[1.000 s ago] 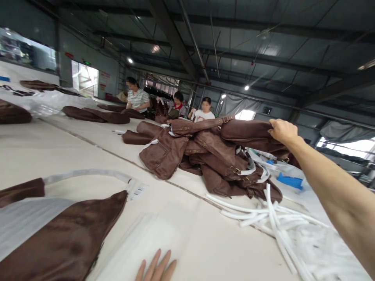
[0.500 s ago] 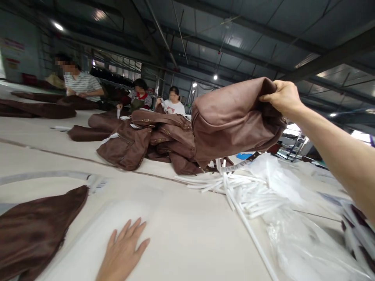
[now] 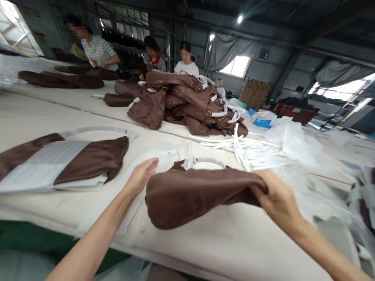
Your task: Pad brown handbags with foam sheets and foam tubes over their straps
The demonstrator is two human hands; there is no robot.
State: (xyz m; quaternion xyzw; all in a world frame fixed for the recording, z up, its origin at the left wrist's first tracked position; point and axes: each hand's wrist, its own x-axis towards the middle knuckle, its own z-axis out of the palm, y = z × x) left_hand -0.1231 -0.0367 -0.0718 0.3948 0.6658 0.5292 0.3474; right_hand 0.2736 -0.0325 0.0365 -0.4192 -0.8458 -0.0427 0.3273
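My right hand (image 3: 278, 195) grips one end of a brown leather handbag (image 3: 199, 195), tilted just over the near part of the table. A pale wrapped handle (image 3: 209, 160) shows behind the bag. Beside the bag's left end is my left hand (image 3: 143, 175), fingers stretched out and holding nothing; whether it touches the leather I cannot tell. Under that hand lies a thin translucent plastic sheet (image 3: 113, 199). Further left, another brown bag (image 3: 96, 158) lies flat with a pale paper band (image 3: 61, 160) around it.
A heap of brown bags (image 3: 187, 97) lies across the table (image 3: 88, 121). White tubes (image 3: 252, 150) and crumpled clear plastic (image 3: 301, 144) lie to the right. Three people work on the far side, including one in a striped shirt (image 3: 99, 52). The table's near edge (image 3: 131, 253) runs below my arms.
My right hand has brought the handbag down and left from its raised position to just over the table. My left hand has moved up and right to the bag's left end. The view has tilted downward.
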